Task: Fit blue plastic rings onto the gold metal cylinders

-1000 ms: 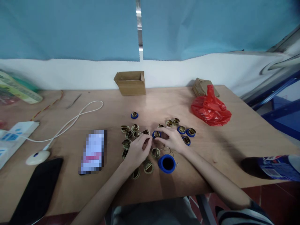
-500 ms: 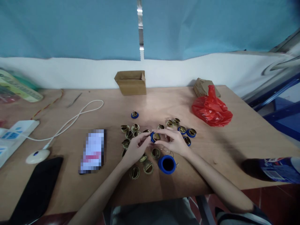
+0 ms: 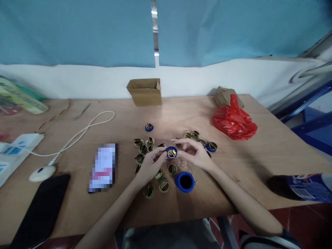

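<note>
Between the thumb and fingers of my left hand point(image 3: 153, 162) is a blue-rimmed pin badge point(image 3: 171, 152), its gold pin back facing up. My right hand point(image 3: 194, 153) is just to the right of it, fingers apart and holding nothing. Several gold-backed badges point(image 3: 164, 185) lie around and below my left hand. More blue-rimmed badges point(image 3: 212, 147) sit beyond my right hand, partly hidden by it. Thin wire rings point(image 3: 184, 164) lie under my hands. Nearer me stands a round blue piece point(image 3: 191, 188) with a dark opening.
A cardboard box point(image 3: 147, 100) stands at the back, and a red plastic bag point(image 3: 234, 124) lies at the right. On the left are a phone with a blurred screen point(image 3: 103, 166), a black phone point(image 3: 43, 207), a white cable point(image 3: 85, 128) and a power strip point(image 3: 23, 147). A bottle point(image 3: 298, 188) lies at the right edge.
My right hand has let go of the blue-rimmed badge and moved slightly right, its fingers spreading. My left hand still holds the badge in nearly the same place.
</note>
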Available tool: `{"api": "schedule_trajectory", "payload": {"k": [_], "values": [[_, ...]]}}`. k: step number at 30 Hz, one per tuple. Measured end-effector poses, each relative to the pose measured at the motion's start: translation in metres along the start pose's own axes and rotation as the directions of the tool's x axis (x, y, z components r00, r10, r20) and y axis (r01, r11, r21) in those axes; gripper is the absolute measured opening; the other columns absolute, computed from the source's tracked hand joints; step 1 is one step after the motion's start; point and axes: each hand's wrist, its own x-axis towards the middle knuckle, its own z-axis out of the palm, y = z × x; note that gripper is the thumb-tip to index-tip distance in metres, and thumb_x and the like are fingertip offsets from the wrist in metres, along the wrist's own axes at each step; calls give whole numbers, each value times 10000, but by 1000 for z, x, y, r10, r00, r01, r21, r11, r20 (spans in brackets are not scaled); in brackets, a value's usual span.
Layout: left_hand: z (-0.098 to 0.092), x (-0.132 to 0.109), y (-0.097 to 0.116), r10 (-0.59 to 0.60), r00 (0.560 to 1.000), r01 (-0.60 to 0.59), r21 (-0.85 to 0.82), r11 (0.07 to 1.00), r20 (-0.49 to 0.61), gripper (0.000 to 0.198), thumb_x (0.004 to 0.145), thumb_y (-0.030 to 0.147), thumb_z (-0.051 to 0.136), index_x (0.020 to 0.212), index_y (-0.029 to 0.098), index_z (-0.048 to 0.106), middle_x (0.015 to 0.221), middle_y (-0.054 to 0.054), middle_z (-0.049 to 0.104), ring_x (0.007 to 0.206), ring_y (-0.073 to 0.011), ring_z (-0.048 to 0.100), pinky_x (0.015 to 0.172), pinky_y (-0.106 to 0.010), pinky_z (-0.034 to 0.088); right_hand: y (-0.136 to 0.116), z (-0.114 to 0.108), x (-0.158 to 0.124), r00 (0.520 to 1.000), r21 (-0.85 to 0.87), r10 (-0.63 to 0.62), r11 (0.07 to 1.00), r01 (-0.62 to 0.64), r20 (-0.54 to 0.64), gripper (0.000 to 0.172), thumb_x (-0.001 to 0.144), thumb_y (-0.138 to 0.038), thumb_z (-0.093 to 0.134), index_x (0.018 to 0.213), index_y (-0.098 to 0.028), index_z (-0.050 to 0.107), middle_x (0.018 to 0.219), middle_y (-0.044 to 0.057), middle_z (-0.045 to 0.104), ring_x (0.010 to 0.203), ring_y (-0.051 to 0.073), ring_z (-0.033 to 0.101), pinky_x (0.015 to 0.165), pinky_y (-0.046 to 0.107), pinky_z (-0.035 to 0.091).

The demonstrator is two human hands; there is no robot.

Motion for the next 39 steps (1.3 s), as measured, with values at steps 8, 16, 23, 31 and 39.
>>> {"api": "schedule_trajectory", "payload": {"k": [8, 16, 23, 31, 39], "values": [[0, -1, 3, 73, 997, -74, 63, 995, 29, 278, 933, 336, 583, 1084, 160, 735, 1036, -71, 787, 957, -209, 738, 849, -308, 591, 13, 0, 3, 993, 67, 82, 994, -88, 87, 236, 962, -358, 616, 1089, -186, 716, 987, 58, 730, 830, 168, 656, 715, 292, 524], [-1, -1, -3, 68, 997, -71, 99, 992, 36, 278, 939, 347, 578, 1086, 168, 732, 1027, -63, 776, 905, -190, 726, 795, -286, 585, 15, 1, 1, 971, -32, 128, 992, -124, 201, 276, 996, -351, 532, 1095, -176, 720, 860, 38, 703, 668, 134, 613, 600, 256, 510], [0, -1, 2, 56, 998, -57, 93, 994, 15, 269, 929, 354, 585, 1039, 166, 742, 958, -54, 786, 858, -194, 732, 760, -290, 596, 12, 1, 1, 965, -5, 164, 986, -166, 205, 286, 983, -357, 547, 1108, -178, 732, 877, 47, 713, 700, 146, 642, 639, 271, 541], [-1, 0, -3, 35, 999, -36, 86, 996, 11, 283, 927, 365, 591, 1066, 169, 741, 960, -48, 787, 836, -189, 734, 741, -286, 601, 14, 0, 0, 964, -34, 152, 988, -148, 219, 268, 977, -355, 565, 1088, -170, 725, 906, 50, 726, 744, 154, 656, 672, 278, 536], [-3, -1, -5, 43, 998, -50, 119, 992, 53, 268, 952, 335, 571, 1086, 176, 740, 989, -58, 786, 884, -195, 737, 780, -293, 593, 15, 4, 1, 974, -116, 115, 989, -94, 196, 183, 946, -301, 572, 924, -160, 686, 760, 13, 663, 653, 131, 592, 575, 231, 442]]}}
